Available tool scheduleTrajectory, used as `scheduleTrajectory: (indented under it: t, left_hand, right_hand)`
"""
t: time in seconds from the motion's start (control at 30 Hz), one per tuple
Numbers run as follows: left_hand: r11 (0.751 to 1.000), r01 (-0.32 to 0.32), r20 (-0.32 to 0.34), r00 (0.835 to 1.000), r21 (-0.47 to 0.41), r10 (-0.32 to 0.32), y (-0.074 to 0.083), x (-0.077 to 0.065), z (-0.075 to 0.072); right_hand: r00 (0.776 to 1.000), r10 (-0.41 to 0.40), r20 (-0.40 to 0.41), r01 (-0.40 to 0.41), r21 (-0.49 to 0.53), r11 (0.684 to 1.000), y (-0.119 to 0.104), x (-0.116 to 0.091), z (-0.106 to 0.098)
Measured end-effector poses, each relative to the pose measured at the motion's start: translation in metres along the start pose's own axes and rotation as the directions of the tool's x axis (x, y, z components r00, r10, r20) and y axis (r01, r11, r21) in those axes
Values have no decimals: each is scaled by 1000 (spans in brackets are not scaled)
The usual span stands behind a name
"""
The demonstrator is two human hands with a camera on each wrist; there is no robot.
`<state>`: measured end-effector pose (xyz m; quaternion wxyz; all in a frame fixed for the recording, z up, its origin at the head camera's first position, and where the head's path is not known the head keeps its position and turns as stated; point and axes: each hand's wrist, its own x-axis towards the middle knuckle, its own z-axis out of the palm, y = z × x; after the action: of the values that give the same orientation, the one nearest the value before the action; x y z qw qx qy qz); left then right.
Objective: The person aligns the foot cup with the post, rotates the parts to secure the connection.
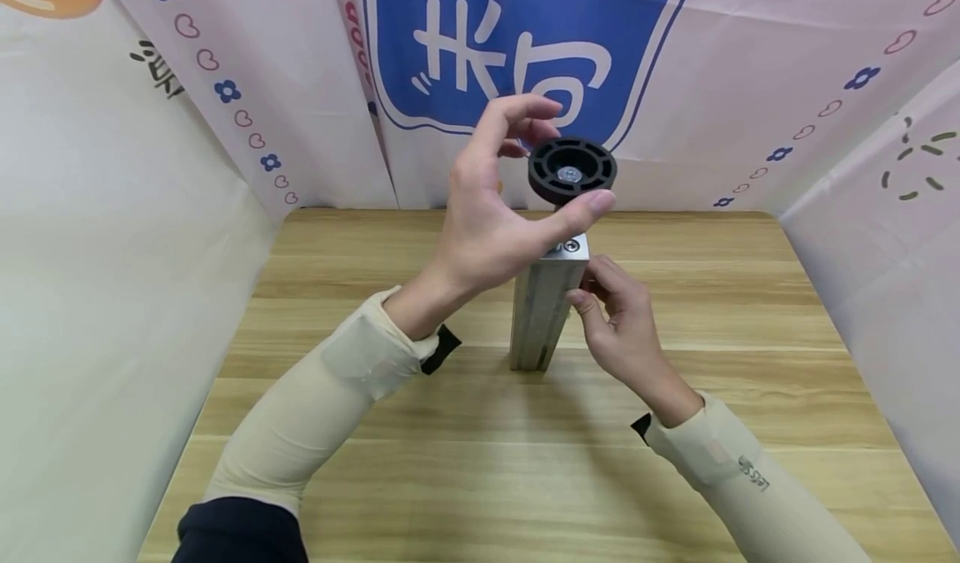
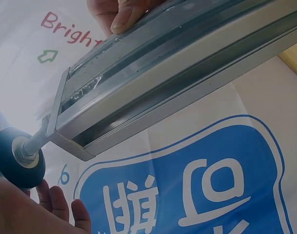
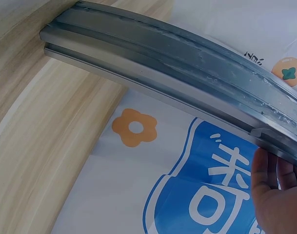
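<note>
An aluminium profile (image 1: 542, 309) stands upright on the table, with slots along its sides and a plate on its upper end. From that plate rises a threaded stem (image 2: 37, 141) carrying a black round levelling foot (image 1: 542, 181). My left hand (image 1: 498, 205) curls round the foot, thumb at its near rim and fingers bent behind its far left side. Lower down, my right hand (image 1: 626, 317) grips the profile's right side just below the plate, thumb in front. In the right wrist view, fingertips of the right hand (image 3: 275, 183) pass behind the profile (image 3: 153, 53).
The wooden table (image 1: 360, 455) reaches back to a printed cloth (image 1: 720, 113) with a blue sign. White cloth walls (image 1: 112, 238) close in both sides. Near the table's middle, both sleeved forearms come in from the front edge.
</note>
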<state>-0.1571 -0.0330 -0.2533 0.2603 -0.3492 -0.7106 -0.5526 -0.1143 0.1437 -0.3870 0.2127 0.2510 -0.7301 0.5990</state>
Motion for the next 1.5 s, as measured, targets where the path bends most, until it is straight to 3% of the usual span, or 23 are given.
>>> scheduleTrajectory:
  t: [0.37, 0.53, 0.7, 0.93, 1.07, 1.2, 1.33, 1.5]
  left_hand:
    - [998, -11, 19, 1000, -68, 13, -2, -1, -1]
    - [993, -25, 63, 998, -113, 32, -3, -1, -3]
    - [986, 1, 135, 991, -165, 22, -1, -1, -4]
    - [957, 83, 211, 977, -278, -24, 1, -2, -6]
    - [971, 56, 194, 981, -231, -11, 1, -2, -6]
    - [990, 28, 135, 991, -140, -9, 0, -2, -6]
    - [997, 22, 72, 997, -73, -17, -1, -3, -5]
    - [999, 21, 51, 999, -28, -19, -1, -2, -4]
  right_hand:
    - [1000, 10, 0, -10, -4, 1000, -1, 0, 0]
    - [1000, 15, 4, -15, -5, 1000, -1, 0, -1]
    - [1000, 22, 3, -22, -7, 1000, -1, 0, -1]
    - [1000, 25, 2, -25, -18, 1000, -1, 1, 0]
    - [1000, 19, 5, -19, -17, 1000, -2, 1, 0]
    - [1000, 15, 5, -14, -11, 1000, -2, 0, 0]
    - [1000, 14, 4, -14, -8, 1000, -2, 0, -1]
    - [1000, 17, 5, -17, -11, 1000, -1, 0, -1]
